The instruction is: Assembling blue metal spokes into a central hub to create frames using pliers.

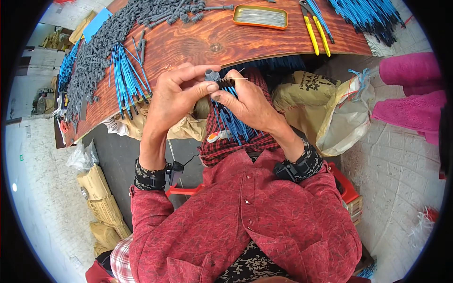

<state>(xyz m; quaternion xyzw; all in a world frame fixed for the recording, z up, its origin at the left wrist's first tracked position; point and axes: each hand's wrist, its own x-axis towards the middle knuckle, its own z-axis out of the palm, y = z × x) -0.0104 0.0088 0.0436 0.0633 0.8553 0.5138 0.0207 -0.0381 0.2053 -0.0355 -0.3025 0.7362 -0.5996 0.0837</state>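
Observation:
My left hand [179, 92] is closed, its thumb and forefinger pinching a small grey ribbed plastic part [212, 75]. Close against it, my right hand [250, 104] is curled around the black-tipped upper ends of a bundle of thin blue rods [232, 123]. The rods hang down over my lap from between the hands. A fine metal wire [239, 79] sticks out sideways past the right fingertips; how it joins the grey part is hidden by the fingers. Both hands are held in front of the table's near edge.
On the wooden table [207, 47] lie heaped grey plastic parts [101, 59], fanned blue rods [126, 80], an orange-rimmed tin [236, 18] of metal wires and yellow-handled pliers [311, 34]. More blue rods [365, 16] lie far right. Sacks [306, 96] stand below, near purple cloth [410, 111].

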